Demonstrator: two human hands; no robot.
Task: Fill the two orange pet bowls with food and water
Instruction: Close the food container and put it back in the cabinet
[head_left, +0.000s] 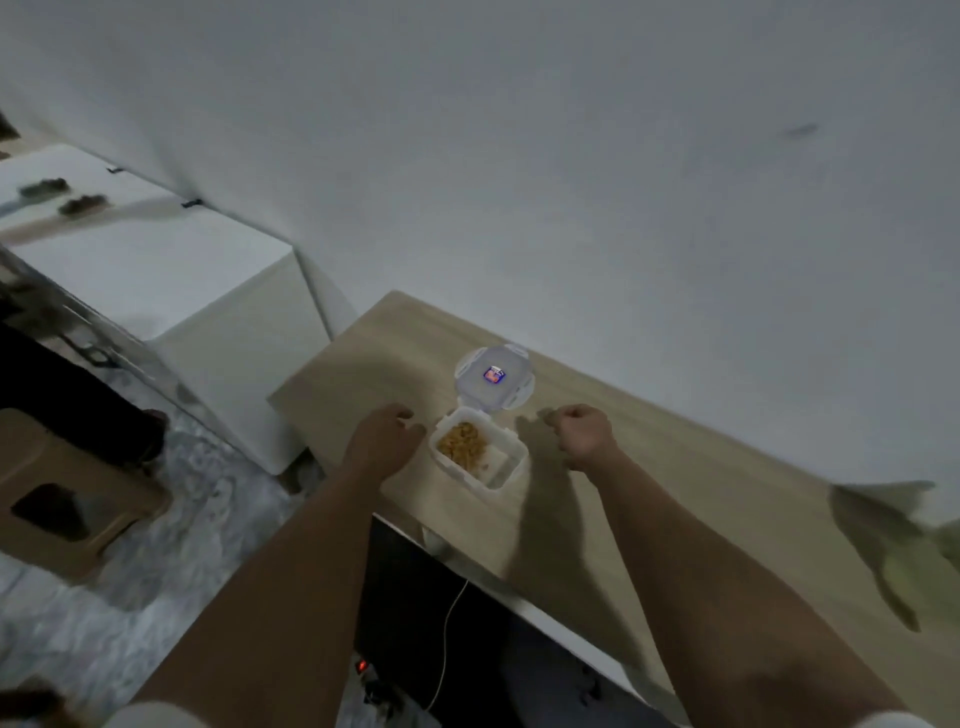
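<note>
on the pale wood-grain table (649, 467) a square translucent plastic food container (480, 451) of brown kibble sits lid-off between the loosely spread left hand (383, 441) and the curled, empty right hand (582, 435).

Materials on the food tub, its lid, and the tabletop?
Square white tub of brown kibble: looks like translucent plastic, since light passes through its walls. Clear lid with side latches: plastic, see-through, glossy. Beige tabletop: likely matte wood-grain laminate; solid wood can't be ruled out.
</note>
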